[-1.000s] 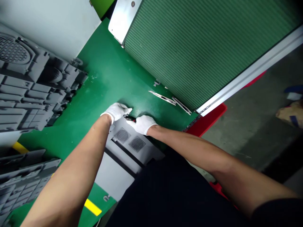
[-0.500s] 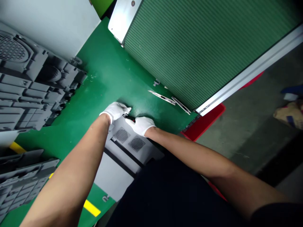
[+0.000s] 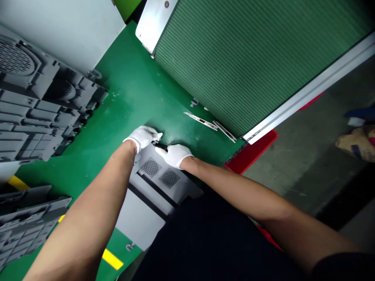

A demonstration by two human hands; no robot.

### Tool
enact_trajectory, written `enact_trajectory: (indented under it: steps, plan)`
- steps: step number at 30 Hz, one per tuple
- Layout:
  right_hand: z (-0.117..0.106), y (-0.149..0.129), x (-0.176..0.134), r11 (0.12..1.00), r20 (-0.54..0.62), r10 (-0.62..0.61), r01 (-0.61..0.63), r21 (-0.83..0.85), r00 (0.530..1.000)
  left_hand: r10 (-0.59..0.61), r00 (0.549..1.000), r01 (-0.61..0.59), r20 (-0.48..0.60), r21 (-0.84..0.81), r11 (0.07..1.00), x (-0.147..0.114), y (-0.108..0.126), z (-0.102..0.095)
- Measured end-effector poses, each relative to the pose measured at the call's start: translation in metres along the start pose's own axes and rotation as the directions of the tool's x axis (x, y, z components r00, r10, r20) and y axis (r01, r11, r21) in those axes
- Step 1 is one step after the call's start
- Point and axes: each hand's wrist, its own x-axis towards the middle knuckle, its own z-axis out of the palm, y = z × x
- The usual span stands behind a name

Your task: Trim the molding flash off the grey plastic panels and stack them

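A grey plastic panel [image 3: 145, 182] with two mesh grilles and dark slots lies on the green work surface, its near part hidden by my dark clothing. My left hand [image 3: 143, 137], in a white glove, is closed around the panel's far left corner, fingertips bent over the edge. On the far edge, to the right, my right hand [image 3: 176, 155], also gloved, is closed with the thumb stretched along the panel. A small red and dark bit shows between that thumb and the fingers; what it belongs to is hidden.
Two slim utility knives [image 3: 202, 120] lie beside a green ribbed conveyor belt [image 3: 234, 58]. A red bin [image 3: 254, 152] stands below its corner. More grey moulded panels [image 3: 32, 101] are stacked at the left. A small metal hook [image 3: 193, 102] lies near the belt.
The view has shifted very slightly. Both hands and the panel stay in the same place.
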Motion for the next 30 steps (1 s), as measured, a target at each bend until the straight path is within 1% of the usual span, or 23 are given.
enact_trajectory:
  steps: [3, 8, 11, 14, 17, 21, 25, 27, 30]
  plan:
    - [0.002, -0.006, 0.001, 1.0, -0.055, 0.004, -0.005, -0.028, 0.998, 0.001, 1.0, -0.001, -0.003, -0.019, 1.0, 0.001, -0.002, 0.001]
    - [0.009, -0.01, 0.005, 0.997, -0.13, -0.032, 0.021, -0.081, 0.991, 0.02, 1.0, -0.02, -0.007, -0.011, 1.0, 0.002, -0.005, 0.0]
    - [0.009, -0.008, 0.01, 0.994, -0.103, -0.058, 0.047, -0.102, 0.993, 0.019, 1.0, -0.019, 0.018, -0.019, 1.0, 0.003, -0.006, -0.001]
    - [0.003, -0.005, 0.016, 0.986, -0.049, -0.105, 0.098, -0.134, 0.993, 0.035, 0.999, -0.034, 0.036, -0.017, 0.999, 0.005, -0.007, -0.004]
    - [-0.003, -0.004, 0.019, 0.983, -0.027, -0.135, 0.131, -0.131, 0.99, 0.064, 0.996, -0.065, 0.06, 0.006, 0.998, 0.006, -0.009, -0.006]
    - [-0.006, -0.008, 0.014, 0.992, -0.052, -0.091, 0.085, -0.097, 0.995, 0.092, 0.992, -0.092, 0.083, -0.002, 0.996, 0.002, -0.01, -0.007]
    - [-0.008, -0.011, -0.001, 0.998, -0.05, -0.025, 0.022, -0.052, 0.998, 0.127, 0.991, -0.126, 0.045, -0.031, 0.992, -0.002, -0.011, -0.004]
    - [-0.008, -0.009, -0.006, 1.0, -0.036, 0.007, -0.008, -0.029, 0.999, 0.116, 0.993, -0.116, 0.023, -0.019, 0.993, -0.002, -0.011, -0.003]
    - [-0.005, -0.005, -0.008, 1.0, -0.053, 0.012, -0.013, -0.015, 0.998, 0.099, 0.995, -0.099, 0.002, -0.021, 0.995, 0.001, -0.013, -0.002]
